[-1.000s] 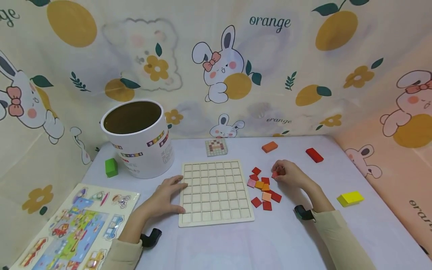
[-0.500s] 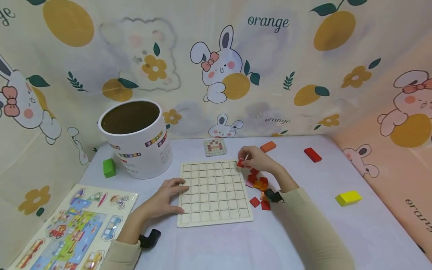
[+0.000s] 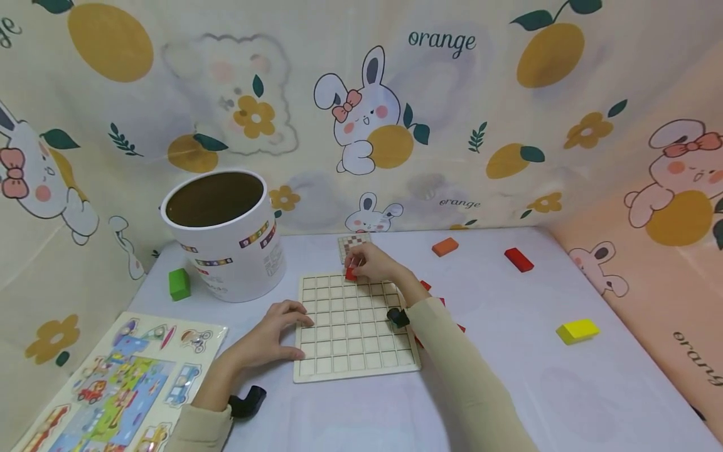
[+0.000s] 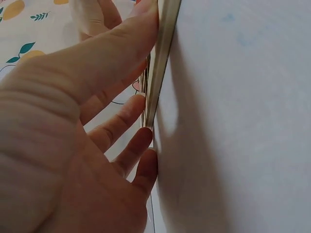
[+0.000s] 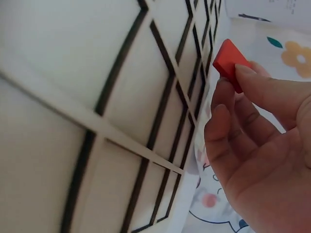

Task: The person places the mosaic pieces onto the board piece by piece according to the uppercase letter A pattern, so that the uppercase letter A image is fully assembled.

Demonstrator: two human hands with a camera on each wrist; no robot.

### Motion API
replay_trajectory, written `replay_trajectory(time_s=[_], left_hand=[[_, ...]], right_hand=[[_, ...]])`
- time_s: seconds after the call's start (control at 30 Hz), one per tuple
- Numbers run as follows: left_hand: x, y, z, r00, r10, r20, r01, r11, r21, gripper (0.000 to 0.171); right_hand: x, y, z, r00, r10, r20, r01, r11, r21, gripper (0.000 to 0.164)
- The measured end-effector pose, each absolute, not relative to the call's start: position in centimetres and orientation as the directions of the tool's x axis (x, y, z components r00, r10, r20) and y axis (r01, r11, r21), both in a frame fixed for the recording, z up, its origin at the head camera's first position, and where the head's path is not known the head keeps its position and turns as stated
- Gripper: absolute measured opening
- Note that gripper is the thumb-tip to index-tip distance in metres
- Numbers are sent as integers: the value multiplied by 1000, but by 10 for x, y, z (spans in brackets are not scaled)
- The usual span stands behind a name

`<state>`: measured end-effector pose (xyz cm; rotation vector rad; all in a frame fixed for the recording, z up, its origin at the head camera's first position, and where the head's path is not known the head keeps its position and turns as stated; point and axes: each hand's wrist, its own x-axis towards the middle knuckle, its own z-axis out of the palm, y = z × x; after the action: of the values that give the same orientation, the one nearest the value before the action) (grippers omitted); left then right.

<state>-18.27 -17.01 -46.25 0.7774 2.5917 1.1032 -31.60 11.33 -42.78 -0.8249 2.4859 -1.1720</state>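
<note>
- On the cloth backdrop (image 3: 452, 119) beyond both hands, "orange" reads in script, once large and again, smaller, lower down.
- Beyond the left hand (image 3: 277, 334) and to its left, the white tub (image 3: 237, 279) bears coloured strips and print, mostly too small to read.
- The right hand (image 3: 373, 262) reaches forward and left, its sleeve (image 3: 463, 364) slanting over the grid board (image 3: 350, 345).
- Its thumb and fingers pinch a red tile (image 3: 350, 275) at the board's far edge; whether tile and board touch, I cannot tell.
- The left hand touches the board's left edge, thumb and fingers apart.
</note>
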Motion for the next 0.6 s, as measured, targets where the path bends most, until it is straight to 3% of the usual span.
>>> replay_trajectory(time_s=[0.2,0.6], left_hand=[[-183,-172,-464,-832,555,23,395,563,726,51],[-184,-172,-465,-839,543,25,379,551,744,51]], right_hand=[[-317,109,-433,-780,-625,6,-399,490,-775,13],[-313,104,-430,-819,-573,-26,-378,574,-726,13]])
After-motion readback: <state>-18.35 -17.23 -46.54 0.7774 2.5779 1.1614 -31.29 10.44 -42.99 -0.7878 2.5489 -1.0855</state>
